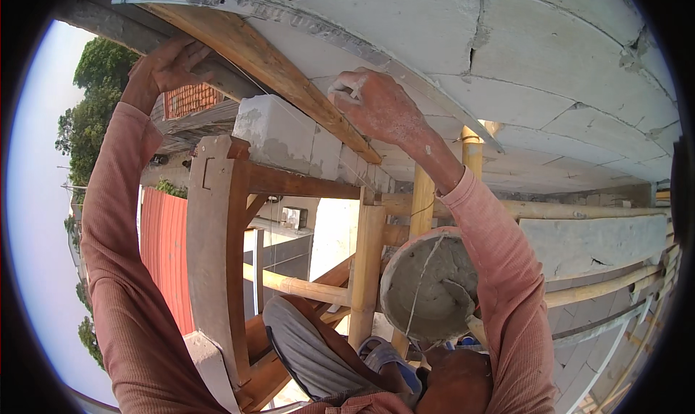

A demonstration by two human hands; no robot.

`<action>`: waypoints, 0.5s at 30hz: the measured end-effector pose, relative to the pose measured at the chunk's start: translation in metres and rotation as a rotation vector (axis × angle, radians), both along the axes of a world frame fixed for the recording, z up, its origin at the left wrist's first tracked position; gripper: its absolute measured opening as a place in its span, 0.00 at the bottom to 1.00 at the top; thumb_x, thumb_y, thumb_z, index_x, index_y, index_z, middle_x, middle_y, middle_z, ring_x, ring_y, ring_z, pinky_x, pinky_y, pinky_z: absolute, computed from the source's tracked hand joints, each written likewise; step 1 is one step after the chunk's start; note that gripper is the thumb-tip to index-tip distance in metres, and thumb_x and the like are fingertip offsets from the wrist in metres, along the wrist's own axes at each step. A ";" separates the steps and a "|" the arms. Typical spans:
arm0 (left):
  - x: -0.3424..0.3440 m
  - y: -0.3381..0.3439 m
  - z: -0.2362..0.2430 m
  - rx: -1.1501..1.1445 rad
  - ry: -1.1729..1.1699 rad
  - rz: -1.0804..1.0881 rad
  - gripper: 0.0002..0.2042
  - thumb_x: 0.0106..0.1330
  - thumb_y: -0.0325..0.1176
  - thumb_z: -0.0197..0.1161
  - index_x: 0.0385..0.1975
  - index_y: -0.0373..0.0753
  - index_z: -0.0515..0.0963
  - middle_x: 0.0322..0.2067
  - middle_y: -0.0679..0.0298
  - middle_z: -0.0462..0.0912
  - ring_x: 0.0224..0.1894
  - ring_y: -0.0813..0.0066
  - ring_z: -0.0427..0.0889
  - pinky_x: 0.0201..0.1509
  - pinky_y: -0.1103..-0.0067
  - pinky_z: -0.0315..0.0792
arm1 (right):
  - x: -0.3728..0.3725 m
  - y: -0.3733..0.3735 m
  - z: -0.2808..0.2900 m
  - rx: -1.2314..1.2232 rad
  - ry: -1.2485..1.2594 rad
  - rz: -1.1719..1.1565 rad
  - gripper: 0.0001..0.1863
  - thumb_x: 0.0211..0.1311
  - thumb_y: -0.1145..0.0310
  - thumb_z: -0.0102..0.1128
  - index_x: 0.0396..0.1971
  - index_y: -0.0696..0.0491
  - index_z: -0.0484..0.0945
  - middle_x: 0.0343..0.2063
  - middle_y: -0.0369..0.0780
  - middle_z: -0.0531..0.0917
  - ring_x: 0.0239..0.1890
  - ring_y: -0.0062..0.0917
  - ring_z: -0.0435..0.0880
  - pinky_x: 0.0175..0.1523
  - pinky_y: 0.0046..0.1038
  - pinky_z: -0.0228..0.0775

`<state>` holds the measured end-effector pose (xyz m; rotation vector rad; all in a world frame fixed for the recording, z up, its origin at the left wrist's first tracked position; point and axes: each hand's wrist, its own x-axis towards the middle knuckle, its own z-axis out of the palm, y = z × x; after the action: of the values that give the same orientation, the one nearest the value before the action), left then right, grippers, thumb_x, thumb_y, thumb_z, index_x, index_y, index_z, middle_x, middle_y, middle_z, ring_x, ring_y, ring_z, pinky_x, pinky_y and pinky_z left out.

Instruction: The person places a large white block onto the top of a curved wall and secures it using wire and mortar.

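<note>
My left hand (168, 68) is raised at the upper left, its fingers spread against the underside of a dark beam beside a long wooden plank (289, 81). My right hand (378, 108) is up near the plank's right side, its fingers curled in and dusted with grey. Whatever those fingers may hold is hidden. A thin string (279, 104) runs close along the plank toward the right hand. Above both hands, a long pale metal strip (318, 31) curves across the view against the block wall (536, 41). White blocks (279, 133) stand below the plank.
A bucket (386, 298) with wet grey mortar (427, 283) hangs or stands beneath my right forearm. A wooden post (213, 247) rises at the left, with bamboo poles (594, 211) at the right. My knees and a sandal (394, 360) show below. Red corrugated sheeting (165, 247) lies beyond.
</note>
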<state>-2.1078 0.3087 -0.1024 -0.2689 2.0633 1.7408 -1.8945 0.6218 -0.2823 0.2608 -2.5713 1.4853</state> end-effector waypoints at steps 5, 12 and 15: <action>0.023 0.024 -0.002 -0.077 0.022 0.200 0.11 0.78 0.39 0.59 0.56 0.49 0.76 0.55 0.74 0.82 0.63 0.80 0.75 0.66 0.39 0.59 | 0.005 0.002 0.006 -0.002 -0.026 0.034 0.18 0.72 0.62 0.53 0.48 0.58 0.85 0.42 0.53 0.85 0.45 0.44 0.87 0.58 0.44 0.75; 0.035 0.026 -0.005 0.048 0.039 0.191 0.18 0.80 0.40 0.54 0.66 0.46 0.69 0.67 0.70 0.73 0.70 0.77 0.69 0.71 0.33 0.49 | 0.003 -0.005 0.004 -0.018 -0.033 0.067 0.17 0.72 0.63 0.53 0.47 0.58 0.85 0.41 0.53 0.85 0.43 0.44 0.87 0.55 0.44 0.77; 0.033 0.020 -0.009 0.133 0.067 0.112 0.19 0.81 0.39 0.53 0.67 0.43 0.68 0.68 0.67 0.72 0.72 0.72 0.67 0.71 0.29 0.46 | -0.003 -0.021 0.003 -0.007 0.016 0.062 0.16 0.72 0.63 0.53 0.45 0.58 0.85 0.41 0.53 0.85 0.43 0.45 0.87 0.55 0.45 0.77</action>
<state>-2.0747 0.3287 -0.1113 -0.2938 2.0018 1.9697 -1.8977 0.6009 -0.2792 0.3529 -2.5675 1.5055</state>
